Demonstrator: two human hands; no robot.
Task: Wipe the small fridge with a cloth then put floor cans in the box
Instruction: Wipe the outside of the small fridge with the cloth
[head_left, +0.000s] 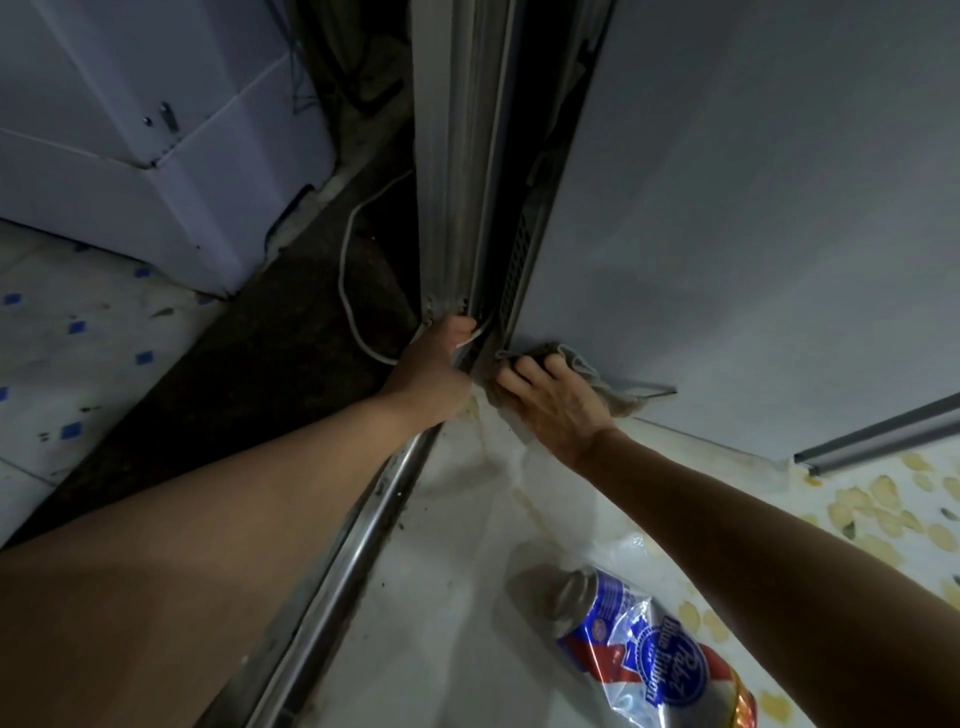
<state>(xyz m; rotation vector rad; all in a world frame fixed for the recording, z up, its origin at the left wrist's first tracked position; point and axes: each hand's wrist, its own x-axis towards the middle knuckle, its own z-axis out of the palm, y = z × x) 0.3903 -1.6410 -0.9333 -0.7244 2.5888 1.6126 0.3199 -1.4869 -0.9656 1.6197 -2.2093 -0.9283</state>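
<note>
- At the lower corner of the small white fridge (753, 218), where its smooth side panel meets the open door's edge: the right hand (558, 402) presses a crumpled grey cloth (597, 376) against the panel, fingers curled over the fabric.
- Beside it, at the bottom end of the pale ribbed door edge (457, 156): the left hand (436, 371) grips that edge, thumb uppermost, fingers wrapped out of view.
- On the pale stained floor (441, 545), near the lower frame edge: a crushed blue, white and red beer can (649, 649) lies on its side, well apart from both hands.
- Along the floor's left border: a metal threshold strip (332, 571), touching dark ground beyond.
- Behind the left hand: a white cable (345, 260) curves down.
- At upper left: a white cabinet (130, 130).
</note>
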